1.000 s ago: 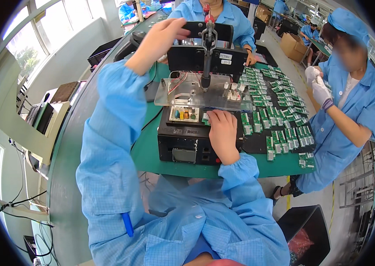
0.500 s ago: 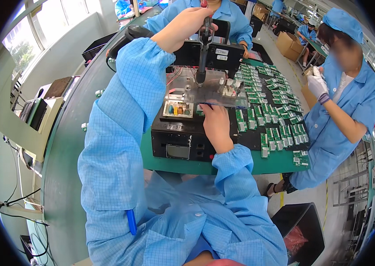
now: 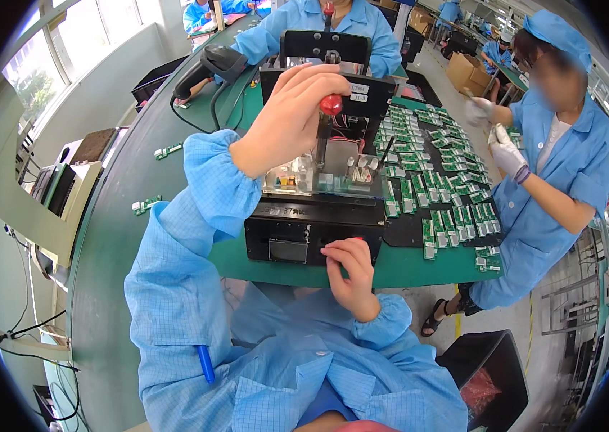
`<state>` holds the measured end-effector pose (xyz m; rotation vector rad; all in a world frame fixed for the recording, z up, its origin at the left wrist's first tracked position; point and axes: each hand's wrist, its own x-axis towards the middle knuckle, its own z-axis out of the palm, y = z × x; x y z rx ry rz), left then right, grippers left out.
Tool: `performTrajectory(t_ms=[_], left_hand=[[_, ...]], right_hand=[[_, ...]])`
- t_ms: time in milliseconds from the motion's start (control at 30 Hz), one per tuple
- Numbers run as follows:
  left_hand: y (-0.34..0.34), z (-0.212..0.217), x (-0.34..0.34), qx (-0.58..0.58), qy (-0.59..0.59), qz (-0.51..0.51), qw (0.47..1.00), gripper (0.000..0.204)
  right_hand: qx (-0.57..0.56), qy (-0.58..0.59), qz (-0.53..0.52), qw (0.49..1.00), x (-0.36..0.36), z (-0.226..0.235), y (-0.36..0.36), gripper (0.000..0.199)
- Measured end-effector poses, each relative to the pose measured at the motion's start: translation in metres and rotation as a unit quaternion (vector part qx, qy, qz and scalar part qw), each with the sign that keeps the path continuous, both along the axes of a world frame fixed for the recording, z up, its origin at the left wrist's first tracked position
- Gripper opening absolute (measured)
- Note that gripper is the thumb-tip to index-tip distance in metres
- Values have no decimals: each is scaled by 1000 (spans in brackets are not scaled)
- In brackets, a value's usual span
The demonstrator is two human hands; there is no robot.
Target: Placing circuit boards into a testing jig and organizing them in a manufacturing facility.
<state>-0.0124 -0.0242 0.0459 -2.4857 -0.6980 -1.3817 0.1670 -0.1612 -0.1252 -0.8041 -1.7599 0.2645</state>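
Observation:
A black test fixture [image 3: 261, 232] with a small screen on its front stands on the bench before me. My left hand [image 3: 291, 108] is closed over the red ball knob [image 3: 331, 105] of its lever, which is pulled down toward me. Below the lever, a clear plate [image 3: 344, 186] lies low over the fixture's top. Components [image 3: 289, 180] show through it at the left. My right hand [image 3: 351, 272] is at the lower front of the fixture, fingers loosely bent and thumb apart, holding nothing; the fingertips are at the front panel.
Rows of green circuit boards [image 3: 434, 180] lie on a black mat at the right. Two loose boards [image 3: 147, 204] lie at the left on the green bench [image 3: 110, 288]. A barcode scanner [image 3: 222, 63] stands behind. A gloved co-worker [image 3: 564, 144] stands at the right, another person opposite.
My left hand has swung the lever down and toward me, and the clear plate has dropped. My right hand has drawn back from under the plate to the front panel.

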Motion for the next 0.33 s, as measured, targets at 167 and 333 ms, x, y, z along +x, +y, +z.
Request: performTrajectory(t_ms=[167, 333], left_hand=[[-10, -10, -1, 51, 10, 31, 998, 52], [-20, -63, -28, -88, -139, 2, 986, 59]], right_hand=[[-105, 89, 3, 990, 24, -1, 17, 18], [-59, -28, -98, 993, 50, 35, 40, 32]])
